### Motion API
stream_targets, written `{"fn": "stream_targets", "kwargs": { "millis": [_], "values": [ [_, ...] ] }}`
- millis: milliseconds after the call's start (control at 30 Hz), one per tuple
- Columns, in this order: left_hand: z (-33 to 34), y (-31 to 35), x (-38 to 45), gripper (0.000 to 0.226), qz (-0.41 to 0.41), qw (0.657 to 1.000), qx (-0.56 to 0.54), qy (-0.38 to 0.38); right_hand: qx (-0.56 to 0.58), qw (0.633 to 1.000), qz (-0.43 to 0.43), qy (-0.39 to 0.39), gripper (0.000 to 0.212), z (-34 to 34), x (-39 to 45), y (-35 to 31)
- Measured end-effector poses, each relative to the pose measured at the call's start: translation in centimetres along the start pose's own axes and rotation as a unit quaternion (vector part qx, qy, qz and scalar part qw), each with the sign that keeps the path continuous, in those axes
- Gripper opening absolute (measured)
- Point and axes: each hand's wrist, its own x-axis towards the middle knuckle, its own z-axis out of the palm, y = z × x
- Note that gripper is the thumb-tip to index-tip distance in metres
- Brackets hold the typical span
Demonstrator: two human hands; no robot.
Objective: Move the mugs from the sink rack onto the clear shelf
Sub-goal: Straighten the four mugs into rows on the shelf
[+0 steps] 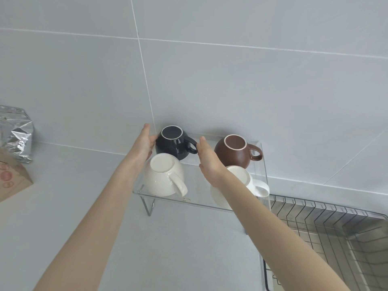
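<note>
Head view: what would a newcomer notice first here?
Four upside-down mugs on the clear shelf by the tiled wall: black mug and brown mug behind, two white ones in front. The left hand and right hand flank the black mug.

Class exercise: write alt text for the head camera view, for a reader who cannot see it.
Two bare hands, the left hand and right hand, flank an upside-down black mug at the back of a clear shelf. A brown mug and two white mugs also sit inverted there; a wire sink rack lies lower right.
</note>
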Motion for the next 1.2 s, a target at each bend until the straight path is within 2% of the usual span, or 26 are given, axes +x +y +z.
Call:
{"fn": "stream_targets", "kwargs": {
  "millis": [133,500,633,833,967,1200],
  "values": [
    [0.4,-0.6,-0.3,0.064,0.0,1.0,-0.027,-0.001,0.001,1.0,0.0,-0.003,0.063,0.0,0.1,-0.1],
    [-0.1,-1.4,0.1,0.069,-0.003,1.0,-0.009,0.012,0.003,1.0,0.001,0.02,0.062,0.6,-0.7,-1.1],
    [0.0,-1.4,-1.0,0.063,0.029,0.999,-0.017,0.022,0.017,0.999,-0.016,0.032,0.057,1.3,-3.7,-1.5],
    [-1.4,-3.6,-2.3,0.064,0.059,0.997,-0.027,0.047,0.099,0.994,-0.041,-0.002,0.054,3.7,-9.3,2.6],
    [-1.4,-4.1,-3.1,0.064,0.068,0.996,-0.035,0.048,0.078,0.995,-0.053,-0.025,0.05,4.8,-10.4,3.3],
    [-1.9,-4.9,-3.8,0.063,0.067,0.994,-0.064,0.055,0.058,0.997,-0.042,-0.035,0.056,4.5,-9.0,3.4]
  ]
}}
